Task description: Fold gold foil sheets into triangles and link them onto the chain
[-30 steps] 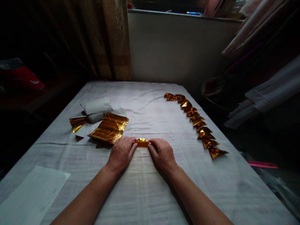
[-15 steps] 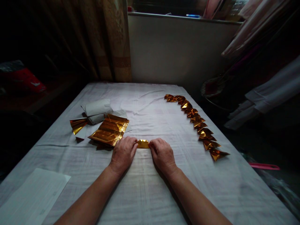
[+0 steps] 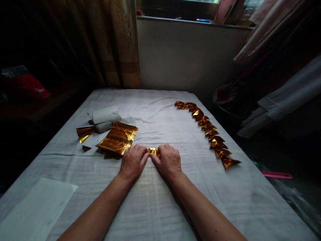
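Observation:
Between my hands, near the middle of the table, is a small folded piece of gold foil paper. My left hand pinches its left end, fingers closed. At the right end, my right hand grips it with the thumb reaching inward along the near edge. The fingers hide both ends of the piece. Just left of my left hand lies a stack of gold foil sheets with crease lines. A curved row of folded gold foil pieces runs along the right side of the table.
A white cloth covers the table. Behind the stack lie rolled pale paper and a fanned gold foil scrap. A white paper sheet rests at the near left. A pink handle shows beyond the right edge.
My right hand has moved left, closer to my left hand, its thumb now on the near edge of the foil piece. Less of the foil shows, and it looks more bent.

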`<action>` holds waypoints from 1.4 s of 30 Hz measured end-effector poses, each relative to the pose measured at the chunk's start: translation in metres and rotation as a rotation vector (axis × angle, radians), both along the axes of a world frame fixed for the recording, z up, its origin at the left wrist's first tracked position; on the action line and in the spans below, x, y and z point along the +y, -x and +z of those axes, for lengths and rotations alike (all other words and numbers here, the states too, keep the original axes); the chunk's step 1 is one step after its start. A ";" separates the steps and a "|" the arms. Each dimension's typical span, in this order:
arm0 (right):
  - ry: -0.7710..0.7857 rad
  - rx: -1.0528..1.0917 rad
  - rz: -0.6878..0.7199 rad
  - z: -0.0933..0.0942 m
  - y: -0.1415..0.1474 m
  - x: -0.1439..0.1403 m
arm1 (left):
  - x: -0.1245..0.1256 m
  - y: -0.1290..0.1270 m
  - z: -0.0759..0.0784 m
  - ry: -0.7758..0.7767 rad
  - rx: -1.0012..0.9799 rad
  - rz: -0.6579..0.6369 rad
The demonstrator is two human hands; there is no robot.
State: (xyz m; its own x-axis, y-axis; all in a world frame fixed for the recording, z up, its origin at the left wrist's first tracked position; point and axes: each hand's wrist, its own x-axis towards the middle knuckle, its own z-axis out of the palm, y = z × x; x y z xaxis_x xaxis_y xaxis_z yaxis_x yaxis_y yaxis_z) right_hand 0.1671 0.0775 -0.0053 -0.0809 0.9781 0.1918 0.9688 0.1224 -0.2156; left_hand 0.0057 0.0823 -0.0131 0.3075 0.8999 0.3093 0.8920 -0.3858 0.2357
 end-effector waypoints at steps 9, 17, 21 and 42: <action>-0.020 0.098 0.050 -0.008 -0.018 -0.005 | 0.000 0.001 -0.001 0.008 -0.019 0.002; -0.041 0.205 0.019 -0.013 -0.028 -0.008 | -0.001 -0.009 0.004 -0.003 0.053 0.033; -0.058 0.241 0.019 -0.014 -0.028 -0.008 | 0.001 -0.021 0.011 -0.015 0.155 0.104; -0.056 0.233 0.082 -0.015 -0.032 -0.010 | -0.016 -0.007 0.000 -0.069 0.082 0.074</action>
